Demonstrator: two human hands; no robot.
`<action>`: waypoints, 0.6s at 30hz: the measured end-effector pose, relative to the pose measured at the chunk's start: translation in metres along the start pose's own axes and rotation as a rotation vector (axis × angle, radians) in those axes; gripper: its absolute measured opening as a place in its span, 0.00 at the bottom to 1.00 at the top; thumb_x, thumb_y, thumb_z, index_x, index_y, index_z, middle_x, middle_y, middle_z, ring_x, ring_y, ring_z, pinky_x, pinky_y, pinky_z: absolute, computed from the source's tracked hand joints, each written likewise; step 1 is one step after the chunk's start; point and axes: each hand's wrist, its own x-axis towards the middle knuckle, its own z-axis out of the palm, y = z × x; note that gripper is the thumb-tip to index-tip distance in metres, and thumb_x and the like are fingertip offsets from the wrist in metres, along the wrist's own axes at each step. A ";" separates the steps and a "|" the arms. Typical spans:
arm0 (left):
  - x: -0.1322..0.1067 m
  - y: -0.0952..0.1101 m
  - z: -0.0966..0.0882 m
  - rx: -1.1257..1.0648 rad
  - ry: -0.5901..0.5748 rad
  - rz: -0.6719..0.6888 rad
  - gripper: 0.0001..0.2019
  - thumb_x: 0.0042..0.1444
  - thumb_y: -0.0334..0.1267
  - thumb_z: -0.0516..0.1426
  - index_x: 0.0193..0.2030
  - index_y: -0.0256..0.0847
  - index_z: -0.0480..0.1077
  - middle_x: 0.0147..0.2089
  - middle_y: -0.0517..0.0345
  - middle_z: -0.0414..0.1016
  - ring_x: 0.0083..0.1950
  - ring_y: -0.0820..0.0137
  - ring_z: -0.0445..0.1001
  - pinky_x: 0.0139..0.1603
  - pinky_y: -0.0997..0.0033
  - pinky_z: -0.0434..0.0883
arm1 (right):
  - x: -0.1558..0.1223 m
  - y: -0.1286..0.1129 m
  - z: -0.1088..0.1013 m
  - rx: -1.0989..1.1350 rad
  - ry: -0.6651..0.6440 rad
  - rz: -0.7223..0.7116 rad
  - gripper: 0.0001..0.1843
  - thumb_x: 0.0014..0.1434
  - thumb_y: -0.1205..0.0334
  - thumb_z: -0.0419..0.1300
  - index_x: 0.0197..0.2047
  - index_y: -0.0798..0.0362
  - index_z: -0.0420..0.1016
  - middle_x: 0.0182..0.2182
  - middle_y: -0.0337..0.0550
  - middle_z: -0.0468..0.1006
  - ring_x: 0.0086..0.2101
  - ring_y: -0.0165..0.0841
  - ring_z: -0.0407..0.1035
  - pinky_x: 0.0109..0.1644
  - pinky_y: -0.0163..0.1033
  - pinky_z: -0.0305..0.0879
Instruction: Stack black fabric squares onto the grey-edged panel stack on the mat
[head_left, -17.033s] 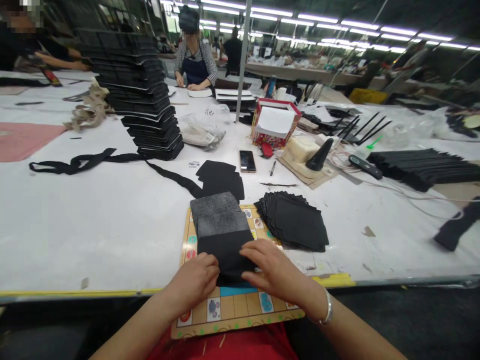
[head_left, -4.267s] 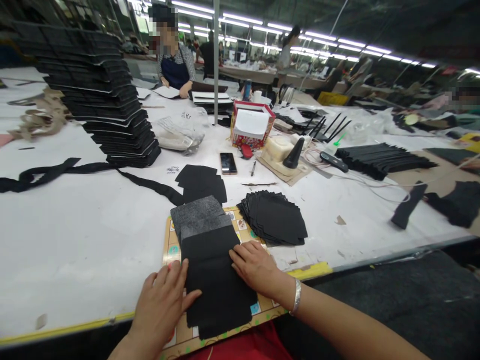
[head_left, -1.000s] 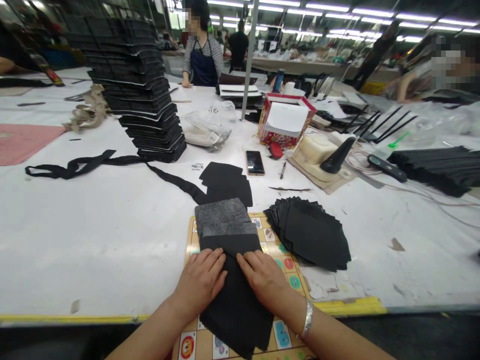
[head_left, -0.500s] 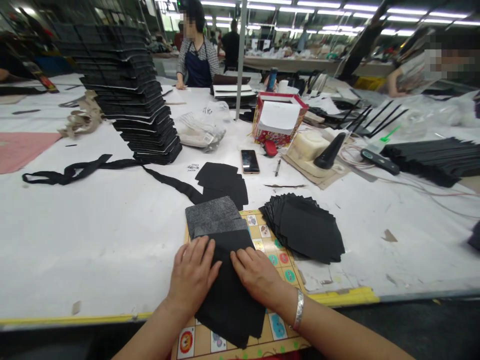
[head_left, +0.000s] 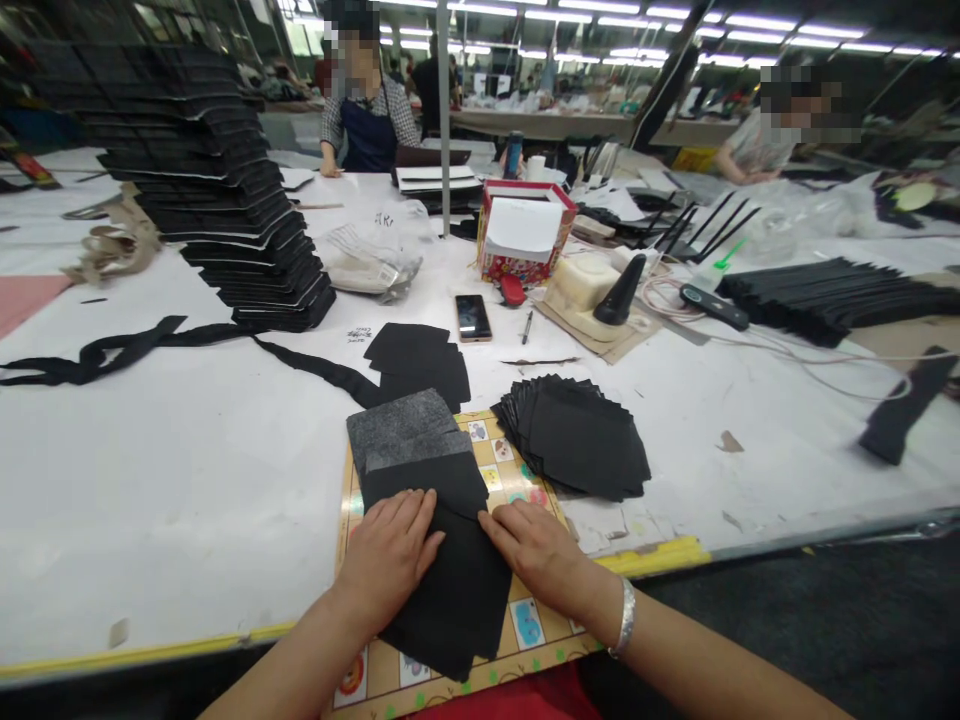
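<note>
My left hand [head_left: 388, 556] lies flat, fingers stretched, on a black fabric piece [head_left: 457, 590] that rests on a colourful patterned board [head_left: 517, 470] at the table's near edge. My right hand [head_left: 534, 550] presses flat on the same piece's right side; a silver bracelet [head_left: 624, 630] circles that wrist. Just beyond my fingers lies a grey felt piece [head_left: 401, 430], partly overlapped by black fabric. A fanned stack of black fabric squares [head_left: 577, 435] sits to the right of the board.
A tall stack of black pieces [head_left: 217, 200] stands at the back left, with a long black strap [head_left: 150, 345] trailing from it. A phone [head_left: 473, 317], a red box [head_left: 525, 232], cables and black strips [head_left: 832, 300] lie further back. Other people work at far tables.
Both hands have stayed flat on the black piece, sliding slightly apart and toward me. The view has shifted a little to the right.
</note>
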 end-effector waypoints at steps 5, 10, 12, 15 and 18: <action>0.004 0.006 -0.007 0.067 -0.120 0.007 0.21 0.58 0.46 0.52 0.55 0.39 0.65 0.50 0.47 0.72 0.50 0.60 0.69 0.46 0.62 0.66 | -0.001 -0.003 -0.005 -0.046 -0.090 -0.008 0.15 0.62 0.71 0.48 0.51 0.62 0.66 0.34 0.48 0.69 0.35 0.37 0.61 0.38 0.43 0.61; 0.007 0.007 -0.013 0.090 -0.216 0.017 0.24 0.56 0.52 0.52 0.57 0.46 0.63 0.51 0.48 0.70 0.52 0.59 0.67 0.47 0.61 0.65 | 0.000 -0.005 -0.013 -0.063 -0.158 -0.020 0.14 0.62 0.70 0.49 0.50 0.61 0.66 0.34 0.47 0.67 0.34 0.38 0.60 0.37 0.43 0.59; 0.007 0.007 -0.015 0.101 -0.232 0.038 0.26 0.55 0.54 0.52 0.58 0.46 0.63 0.52 0.47 0.70 0.52 0.58 0.67 0.47 0.61 0.65 | -0.001 -0.005 -0.013 -0.055 -0.167 0.001 0.14 0.61 0.71 0.50 0.50 0.61 0.66 0.34 0.47 0.67 0.35 0.38 0.60 0.38 0.43 0.59; 0.008 0.007 -0.017 0.119 -0.250 0.055 0.27 0.54 0.55 0.52 0.58 0.45 0.63 0.52 0.45 0.70 0.53 0.57 0.67 0.47 0.60 0.65 | -0.006 -0.005 -0.012 -0.038 -0.153 0.061 0.13 0.61 0.71 0.50 0.49 0.60 0.67 0.34 0.47 0.67 0.35 0.37 0.60 0.40 0.42 0.59; 0.010 0.007 -0.020 0.122 -0.280 0.058 0.28 0.54 0.56 0.52 0.58 0.44 0.63 0.51 0.45 0.70 0.52 0.57 0.67 0.48 0.59 0.64 | -0.012 -0.007 -0.010 -0.058 -0.132 0.095 0.14 0.61 0.70 0.50 0.50 0.60 0.67 0.34 0.47 0.68 0.35 0.37 0.60 0.39 0.42 0.58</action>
